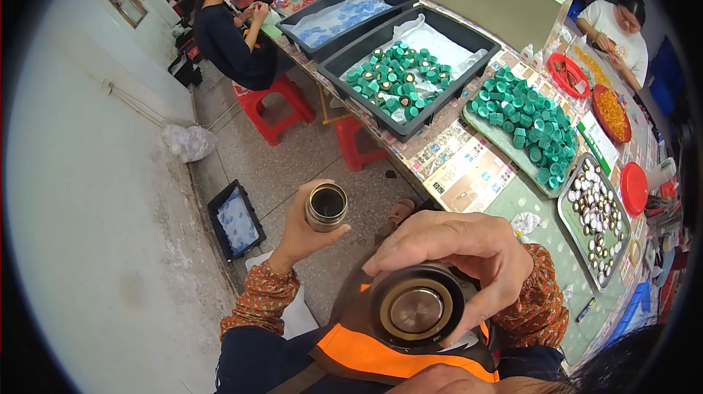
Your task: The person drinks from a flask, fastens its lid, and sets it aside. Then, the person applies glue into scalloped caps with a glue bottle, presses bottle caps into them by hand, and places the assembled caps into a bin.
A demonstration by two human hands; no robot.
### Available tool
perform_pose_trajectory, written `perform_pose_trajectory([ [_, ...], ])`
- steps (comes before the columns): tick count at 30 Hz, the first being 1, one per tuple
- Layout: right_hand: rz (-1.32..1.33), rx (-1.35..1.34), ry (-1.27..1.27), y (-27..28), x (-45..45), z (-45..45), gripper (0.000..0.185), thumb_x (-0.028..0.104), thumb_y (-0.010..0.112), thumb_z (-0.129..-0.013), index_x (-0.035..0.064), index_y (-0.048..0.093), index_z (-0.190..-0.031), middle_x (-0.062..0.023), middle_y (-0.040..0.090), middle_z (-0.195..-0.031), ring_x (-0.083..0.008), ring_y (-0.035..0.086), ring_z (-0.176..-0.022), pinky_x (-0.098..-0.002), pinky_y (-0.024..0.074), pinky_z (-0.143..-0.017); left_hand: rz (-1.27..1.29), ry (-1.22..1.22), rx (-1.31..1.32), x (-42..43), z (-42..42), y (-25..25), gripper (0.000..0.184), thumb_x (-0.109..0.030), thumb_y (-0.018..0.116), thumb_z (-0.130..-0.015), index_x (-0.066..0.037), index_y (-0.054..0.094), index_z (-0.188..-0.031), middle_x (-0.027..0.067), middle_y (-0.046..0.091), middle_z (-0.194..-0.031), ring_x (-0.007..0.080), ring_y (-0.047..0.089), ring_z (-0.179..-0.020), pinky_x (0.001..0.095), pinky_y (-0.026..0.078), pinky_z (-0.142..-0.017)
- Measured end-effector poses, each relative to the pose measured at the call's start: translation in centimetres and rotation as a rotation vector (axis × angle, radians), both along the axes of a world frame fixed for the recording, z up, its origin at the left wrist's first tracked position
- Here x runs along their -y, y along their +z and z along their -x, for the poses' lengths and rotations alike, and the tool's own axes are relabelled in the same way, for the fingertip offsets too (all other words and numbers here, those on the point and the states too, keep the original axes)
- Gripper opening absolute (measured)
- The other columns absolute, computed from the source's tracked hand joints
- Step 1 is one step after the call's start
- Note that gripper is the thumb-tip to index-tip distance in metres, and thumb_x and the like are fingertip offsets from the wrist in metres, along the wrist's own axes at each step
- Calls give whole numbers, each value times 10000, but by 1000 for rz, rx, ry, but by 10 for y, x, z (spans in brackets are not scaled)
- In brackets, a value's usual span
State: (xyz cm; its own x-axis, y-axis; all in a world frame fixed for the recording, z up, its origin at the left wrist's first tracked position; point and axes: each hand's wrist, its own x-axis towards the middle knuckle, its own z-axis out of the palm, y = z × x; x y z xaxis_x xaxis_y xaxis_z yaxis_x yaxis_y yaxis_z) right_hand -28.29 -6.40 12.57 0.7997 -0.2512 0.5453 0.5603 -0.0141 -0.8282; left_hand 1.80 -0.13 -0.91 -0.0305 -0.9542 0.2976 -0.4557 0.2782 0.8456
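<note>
Left grip (296, 233) wrapped round a small metal cup (326, 207); right grip (476, 249), nearer the head, pinching a dark round cap (417, 311) between thumb and fingers. Progress: cup and cap apart, not joined. Beyond the right grip, on the counter (469, 173), green lids (520, 119): some in the black bin (410, 127) show gold centres, those in the tray (505, 151) look bare, so that batch seems part done. Cup: uncovered mouth, dark inside, brassy rim. Cap: gold ring, shiny disc mid-face.

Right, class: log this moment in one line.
left hand: open metallic cylinder; right hand: round dark part; table: green caps
</note>
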Motion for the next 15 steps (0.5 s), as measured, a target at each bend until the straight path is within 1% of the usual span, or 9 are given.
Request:
perform_pose_trajectory([
  [6,-8,30,-61,3,-5,1,755,162,900,-757,-80,577,-1396,-222,626,-1325,-345,601,-1238,-421,451,-1044,42,-32,55,0,2,1,794,-101,922,-715,-72,492,-1382,79,602,-1288,188,604,-1197,357,484,-1036],
  [12,40,56,-65,7,-3,2,757,214,894,-769,-86,581,-1389,-223,633,-1322,-359,611,-1222,-433,445,-1042,21,-57,24,-1,5,5,784,-96,918,-724,-75,491,-1381,70,604,-1270,180,607,-1187,348,490,-1025],
  [15,108,63,-117,13,-1,1,755,196,943,-708,-189,612,-1266,-388,659,-1190,-423,669,-1141,-451,531,-978,35,-58,20,-1,6,7,780,-91,915,-727,-77,492,-1382,70,603,-1267,177,607,-1186,345,491,-1024],
])
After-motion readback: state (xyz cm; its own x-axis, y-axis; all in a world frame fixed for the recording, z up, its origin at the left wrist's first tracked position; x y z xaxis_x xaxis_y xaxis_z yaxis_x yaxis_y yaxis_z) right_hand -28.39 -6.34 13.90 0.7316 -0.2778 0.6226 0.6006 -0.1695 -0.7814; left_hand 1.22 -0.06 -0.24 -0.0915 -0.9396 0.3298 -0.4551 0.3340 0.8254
